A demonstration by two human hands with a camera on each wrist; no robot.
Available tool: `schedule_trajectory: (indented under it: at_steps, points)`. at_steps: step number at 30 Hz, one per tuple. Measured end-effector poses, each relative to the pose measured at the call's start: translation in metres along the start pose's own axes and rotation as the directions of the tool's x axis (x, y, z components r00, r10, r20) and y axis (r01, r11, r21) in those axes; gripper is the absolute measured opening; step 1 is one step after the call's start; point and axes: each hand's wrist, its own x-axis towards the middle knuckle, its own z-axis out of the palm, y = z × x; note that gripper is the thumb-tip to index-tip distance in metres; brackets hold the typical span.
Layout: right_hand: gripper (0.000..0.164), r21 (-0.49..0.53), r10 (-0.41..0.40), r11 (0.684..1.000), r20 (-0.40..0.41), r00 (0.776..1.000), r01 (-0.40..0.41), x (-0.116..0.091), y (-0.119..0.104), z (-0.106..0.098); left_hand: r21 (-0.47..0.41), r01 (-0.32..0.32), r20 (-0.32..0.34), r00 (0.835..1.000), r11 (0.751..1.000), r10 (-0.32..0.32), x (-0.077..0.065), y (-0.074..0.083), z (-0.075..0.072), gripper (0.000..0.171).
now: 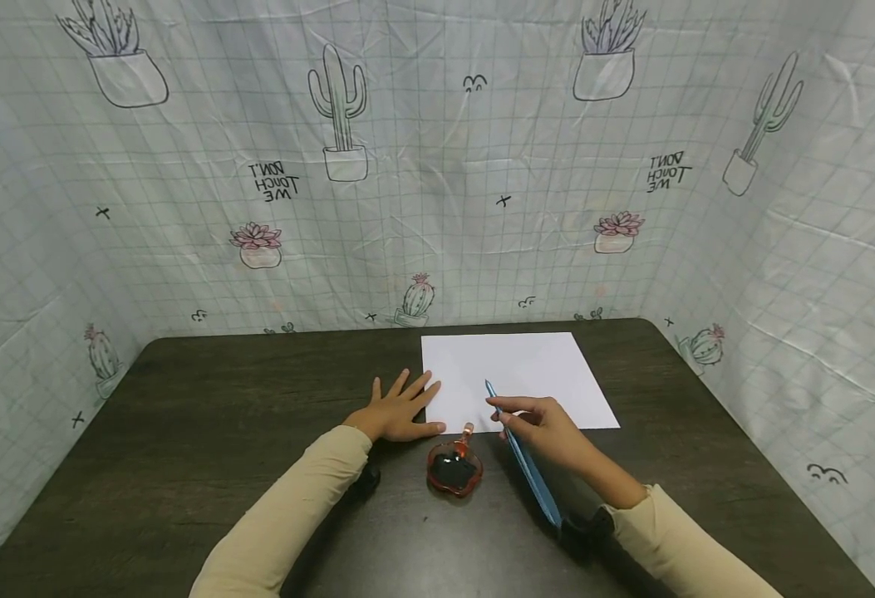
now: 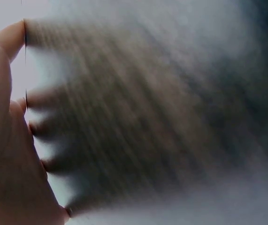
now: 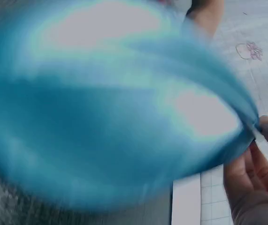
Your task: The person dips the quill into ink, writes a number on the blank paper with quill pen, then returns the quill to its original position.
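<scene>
A white sheet of paper lies on the dark table. My left hand rests with fingers spread at its left edge, thumb and fingertips on the sheet; the left wrist view shows that hand with a blurred surface beside it. Between thumb and fingers, my right hand pinches a blue quill-shaped pen, tilted, its narrow tip over the paper. Whether the tip touches is unclear. In the right wrist view, the pen's broad glossy blade hides much of the scene, with the right hand's fingers at its narrow end.
A small red-rimmed see-through dish with a short handle stands just in front of the paper, between the forearms. Its middle looks dark. A cloth printed with cacti hangs behind the table and along both sides.
</scene>
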Motion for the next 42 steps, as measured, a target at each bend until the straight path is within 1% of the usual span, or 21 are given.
schedule_trajectory:
  at_steps: [2, 4, 6, 13, 15, 18, 20, 21, 24, 26, 28, 30, 33, 35, 37, 40, 42]
  points:
    - [0.037, 0.104, 0.023, 0.994, 0.003, 1.0, -0.023, 0.0, 0.0, -0.001, 0.004, 0.003, 0.0, 1.0, 1.0, -0.003, 0.0, 0.0, 0.0, 0.077]
    - [0.04, 0.197, 0.037, 0.98, 0.011, 0.999, -0.039, -0.001, 0.0, -0.002, 0.008, 0.007, 0.001, 1.0, 1.0, -0.007, 0.001, 0.0, 0.0, 0.077]
    - [0.043, 0.259, 0.046, 0.965, 0.013, 0.999, -0.048, -0.002, 0.001, -0.002, 0.008, 0.009, -0.001, 1.0, 1.0, -0.009, 0.0, 0.0, 0.0, 0.077]
    - [0.045, 0.347, 0.076, 0.935, -0.008, 0.997, -0.068, -0.004, 0.004, 0.001, -0.006, 0.001, 0.001, 1.0, 1.0, -0.001, 0.0, 0.0, 0.0, 0.077]
    - [0.045, 0.374, 0.078, 0.925, -0.017, 0.997, -0.066, -0.004, 0.004, 0.001, -0.007, -0.001, 0.008, 1.0, 1.0, 0.001, -0.001, 0.001, -0.001, 0.077]
    - [0.042, 0.401, 0.058, 0.915, -0.031, 0.998, -0.04, -0.004, 0.005, 0.002, -0.012, 0.002, 0.02, 1.0, 1.0, -0.002, 0.0, 0.0, 0.0, 0.078]
    - [0.042, 0.4, 0.054, 0.916, -0.055, 0.997, -0.027, -0.004, 0.006, 0.003, -0.011, 0.004, 0.03, 1.0, 1.0, -0.004, -0.001, 0.0, 0.0, 0.077]
    - [0.041, 0.388, 0.057, 0.921, -0.072, 0.996, -0.024, -0.004, 0.007, 0.003, -0.01, 0.005, 0.034, 0.999, 1.0, -0.005, -0.001, 0.001, -0.001, 0.077]
    - [0.039, 0.323, 0.076, 0.946, -0.131, 0.988, -0.03, -0.005, 0.006, 0.005, -0.005, 0.003, 0.043, 0.999, 1.0, -0.003, -0.004, 0.004, -0.005, 0.076]
    - [0.038, 0.279, 0.083, 0.96, -0.153, 0.985, -0.037, -0.006, 0.002, 0.005, -0.001, 0.001, 0.043, 0.999, 1.0, -0.001, -0.004, 0.004, -0.005, 0.076]
    - [0.036, 0.245, 0.071, 0.969, -0.16, 0.985, -0.03, -0.007, -0.005, 0.006, -0.002, -0.002, 0.037, 0.999, 1.0, 0.002, -0.003, 0.004, -0.005, 0.076]
    - [0.036, 0.232, 0.059, 0.972, -0.156, 0.986, -0.022, -0.009, -0.014, 0.007, 0.005, -0.001, 0.04, 0.999, 1.0, 0.001, -0.002, 0.003, -0.004, 0.076]
    - [0.038, 0.22, 0.072, 0.975, -0.15, 0.986, -0.038, -0.011, -0.027, 0.008, 0.003, 0.001, 0.039, 0.999, 1.0, -0.001, -0.001, 0.002, -0.003, 0.077]
    - [0.038, 0.191, 0.084, 0.98, -0.15, 0.985, -0.054, -0.011, -0.03, 0.008, 0.002, 0.005, 0.042, 0.999, 1.0, -0.006, 0.0, 0.001, -0.001, 0.077]
    - [0.038, 0.182, 0.089, 0.982, -0.154, 0.984, -0.06, -0.01, -0.028, 0.008, 0.004, 0.012, 0.047, 0.999, 1.0, -0.012, 0.001, 0.0, 0.0, 0.077]
    - [0.036, 0.182, 0.083, 0.982, -0.164, 0.983, -0.053, -0.008, -0.014, 0.007, 0.009, 0.016, 0.055, 0.998, 1.0, -0.016, 0.002, 0.0, 0.001, 0.078]
    - [0.037, 0.204, 0.091, 0.977, -0.161, 0.983, -0.057, -0.007, -0.005, 0.007, 0.009, 0.013, 0.055, 0.998, 1.0, -0.014, 0.002, 0.0, 0.001, 0.078]
